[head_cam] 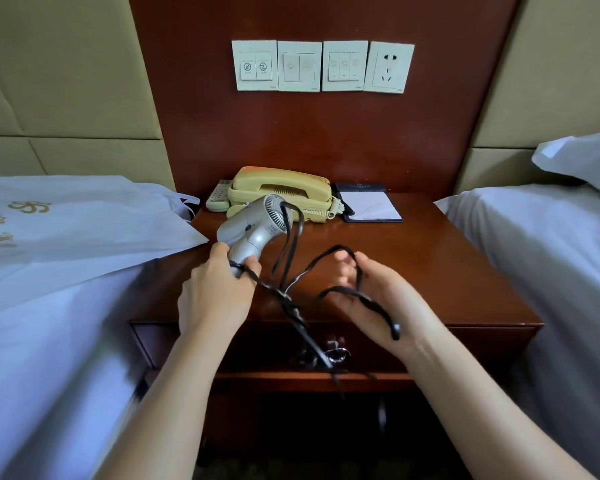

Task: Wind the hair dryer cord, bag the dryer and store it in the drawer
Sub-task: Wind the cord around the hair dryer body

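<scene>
A silver hair dryer [253, 223] is held above the wooden nightstand [413, 271], its grille end pointing up and to the right. My left hand [215, 292] grips its handle. The black cord [291, 306] runs from the handle in loose tangled loops, one loop draped over the dryer's grille end. My right hand [371, 299] holds a loop of the cord, with the plug end lying by its wrist. A white bag with gold lettering [66, 230] lies on the left bed. The drawer [465, 337] sits shut in the nightstand's front, cord hanging over its metal handle [336, 355].
A yellow telephone [281, 192], a remote control [219, 199] and a notepad in a dark folder [371, 206] stand at the back of the nightstand. Switch plates and a wall socket [390, 67] are above. Beds with white sheets flank both sides, with a pillow [586, 157] on the right.
</scene>
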Tool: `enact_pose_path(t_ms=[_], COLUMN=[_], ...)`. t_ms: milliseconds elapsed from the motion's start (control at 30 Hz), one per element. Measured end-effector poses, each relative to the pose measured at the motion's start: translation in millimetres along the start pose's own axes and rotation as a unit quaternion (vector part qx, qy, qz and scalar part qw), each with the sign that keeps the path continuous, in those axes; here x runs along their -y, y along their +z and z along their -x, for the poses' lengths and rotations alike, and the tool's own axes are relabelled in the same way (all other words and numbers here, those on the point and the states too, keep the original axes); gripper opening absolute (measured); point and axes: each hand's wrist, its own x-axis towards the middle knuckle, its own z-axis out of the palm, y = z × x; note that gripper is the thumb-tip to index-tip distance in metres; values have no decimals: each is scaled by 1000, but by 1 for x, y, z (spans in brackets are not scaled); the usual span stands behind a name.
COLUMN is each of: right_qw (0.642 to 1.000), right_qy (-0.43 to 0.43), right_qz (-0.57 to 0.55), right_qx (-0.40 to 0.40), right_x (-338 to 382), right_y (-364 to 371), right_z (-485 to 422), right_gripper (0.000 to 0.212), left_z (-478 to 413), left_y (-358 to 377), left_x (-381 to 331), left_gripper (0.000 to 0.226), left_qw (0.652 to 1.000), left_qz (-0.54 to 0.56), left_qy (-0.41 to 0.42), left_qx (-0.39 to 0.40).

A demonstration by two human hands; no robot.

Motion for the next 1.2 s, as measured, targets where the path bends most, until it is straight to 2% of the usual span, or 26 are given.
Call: enact_pose_path(t_ms=[67, 133, 233, 333, 433, 567, 633, 733, 833, 1000, 1133, 1200], right_qw=[993, 984, 995, 999, 995, 983, 982, 980, 965, 911, 917, 934], right_qy=[-8, -20, 6, 54, 95, 105, 95, 95, 113, 30, -19, -51], right_qz=[119, 176, 93, -6, 36, 120, 127, 127, 181, 405, 397, 347], right_qx=[24, 32, -22, -6, 17, 91, 99, 122, 152, 66, -20, -73], right_x=[-13, -24, -35, -39, -43, -46, -47, -46, -44, -36, -17, -4], right_y=[6, 13, 19, 19, 20, 27, 30, 30, 32, 28, 18, 11], right_z=[-1, -2, -3, -1, 3, 8, 8, 9, 11, 7, 9, 10], right_gripper=[20, 31, 48, 43, 38, 31, 27, 22, 28, 46, 36, 32], left_z=[0, -1, -2, -3, -1, 6, 9, 10, 10, 6, -7, -11], left_y=[1, 2, 4, 7, 9, 10, 10, 12, 14, 12, 8, 6], left_x=[-2, -4, -5, -6, -10, -20, -24, -25, -25, -20, -12, -5], left_gripper=[36, 36, 35, 32, 33, 32, 31, 32, 35, 33, 43, 41], left_qw=[1000, 1000, 998, 993, 983, 984, 982, 981, 982, 985, 992, 988], left_qz=[10, 18, 51, 111, 178, 179, 185, 190, 185, 163, 112, 141], left_qy=[-6, -6, -14, -25, -30, -22, -23, -23, -29, -45, -50, -52], left_qx=[-1, 5, 17, 39, 37, -7, -15, 0, 21, 42, 37, 27])
